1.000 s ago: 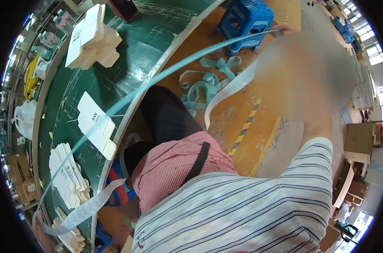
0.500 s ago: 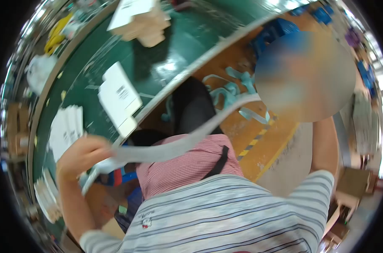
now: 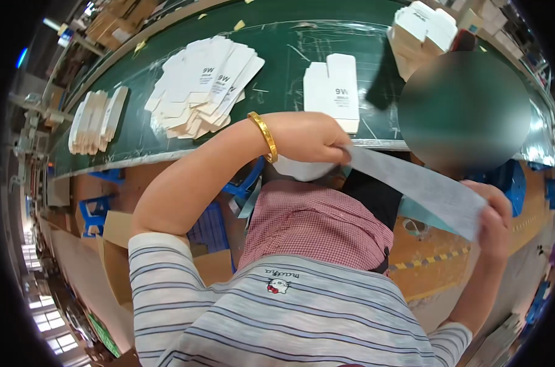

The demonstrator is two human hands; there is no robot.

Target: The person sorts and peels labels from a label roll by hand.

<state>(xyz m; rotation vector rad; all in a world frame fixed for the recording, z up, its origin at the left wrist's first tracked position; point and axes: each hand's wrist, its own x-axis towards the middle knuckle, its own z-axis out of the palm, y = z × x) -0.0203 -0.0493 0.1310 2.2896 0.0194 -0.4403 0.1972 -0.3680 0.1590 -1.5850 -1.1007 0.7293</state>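
Note:
A pale grey-white strip [image 3: 418,186] stretches between my two hands, above my lap. My left hand [image 3: 308,137], with a gold bracelet at its wrist, is closed on the strip's left part near the table's front edge. Another pale piece hangs below that hand; whether it belongs to the same strip is unclear. At the right, my right hand [image 3: 496,217] is closed around the strip's other end, slightly blurred. Just beyond my left hand, flat white cartons [image 3: 331,92] with printing lie on the green table [image 3: 283,46].
A fanned pile of white cartons [image 3: 207,85] lies left of centre, with a row of stacked cartons [image 3: 97,122] farther left. Another stack [image 3: 421,30] stands at the back right beside a blurred round patch. Below are blue stools [image 3: 94,214] and an open cardboard box [image 3: 115,257].
The view has turned, and the table now spans the top. My left hand has come from the far left to the middle. The strip hangs less and looks straighter. My right hand now shows.

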